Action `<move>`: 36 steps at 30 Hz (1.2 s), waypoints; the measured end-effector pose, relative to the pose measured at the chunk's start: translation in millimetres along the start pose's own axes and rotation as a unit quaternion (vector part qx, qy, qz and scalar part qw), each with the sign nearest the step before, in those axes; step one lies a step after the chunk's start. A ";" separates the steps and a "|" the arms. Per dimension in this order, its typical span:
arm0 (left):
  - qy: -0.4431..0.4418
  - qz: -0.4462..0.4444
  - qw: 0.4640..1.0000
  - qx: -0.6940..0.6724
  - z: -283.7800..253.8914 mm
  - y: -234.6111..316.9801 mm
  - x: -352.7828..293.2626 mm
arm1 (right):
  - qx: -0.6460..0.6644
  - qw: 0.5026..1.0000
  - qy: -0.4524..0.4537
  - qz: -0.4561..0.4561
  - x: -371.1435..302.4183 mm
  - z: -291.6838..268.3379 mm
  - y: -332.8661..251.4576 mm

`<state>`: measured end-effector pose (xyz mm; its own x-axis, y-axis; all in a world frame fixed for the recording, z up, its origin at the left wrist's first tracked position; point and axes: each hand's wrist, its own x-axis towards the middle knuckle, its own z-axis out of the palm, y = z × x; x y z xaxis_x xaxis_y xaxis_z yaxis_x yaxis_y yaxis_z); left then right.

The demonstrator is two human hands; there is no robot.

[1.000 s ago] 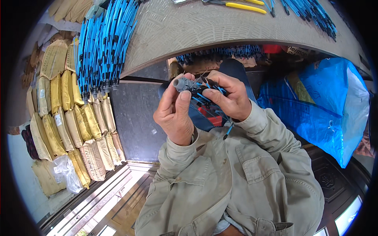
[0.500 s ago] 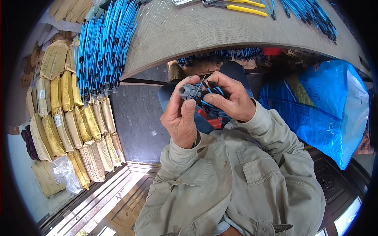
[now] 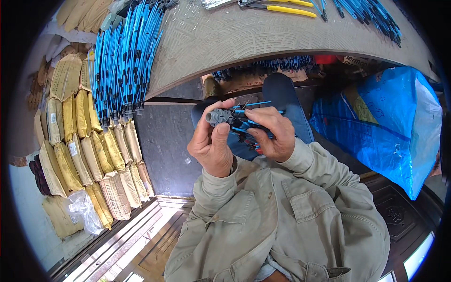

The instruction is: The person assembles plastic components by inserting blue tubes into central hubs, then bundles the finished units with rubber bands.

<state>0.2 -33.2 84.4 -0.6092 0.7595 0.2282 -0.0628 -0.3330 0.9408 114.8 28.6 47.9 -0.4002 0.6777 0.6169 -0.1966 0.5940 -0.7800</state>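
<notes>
Between the thumb and fingers of my left hand is a grey plastic connector with a round threaded end that points left. Short blue wires with black parts come off its right side, over my lap. My right hand is closed around these wires, thumb and fingers bent close to the connector. The fingertips hide just where the wires meet the connector. A thin light strand sticks up between the two hands.
Above my hands curves the edge of a worktable. A thick bundle of blue wires hangs over its left end. Yellow-handled pliers and more blue wires lie on top. Wrapped packages are stacked left; a blue bag stands right.
Both hands and the connector have shifted slightly left. My right hand has turned and lowered on the wires, its fingers now more downward; one blue wire now sticks out above it.
</notes>
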 end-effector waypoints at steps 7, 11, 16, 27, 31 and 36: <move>0.003 -0.008 1.000 -0.010 -3.3 -0.4 1.7 | 0.105 0.983 -0.136 0.060 21.2 -17.7 11.3; 0.001 -0.018 1.000 -0.015 -4.4 0.4 2.6 | 0.194 0.963 -0.180 0.057 34.5 -21.6 29.8; -0.002 -0.010 1.000 0.024 -7.5 -0.7 -0.6 | 0.112 0.974 -0.194 0.018 33.1 -22.0 23.2; 0.000 -0.009 1.000 0.013 -4.1 -0.5 0.2 | -0.081 0.975 -0.162 -0.126 25.7 -19.4 17.1; -0.015 0.000 1.000 0.008 -2.4 0.3 -0.6 | -0.076 0.969 -0.186 -0.144 28.7 -26.8 17.5; -0.037 0.022 0.999 0.034 -2.6 -0.9 -0.5 | -0.044 0.973 -0.183 -0.136 25.7 -27.7 19.7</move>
<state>-1.5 -34.7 82.8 -0.5506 0.7848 0.2846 0.0176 -0.3299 0.9438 125.4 69.7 51.4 -0.6398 0.3002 0.7075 -0.2689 0.7750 -0.5719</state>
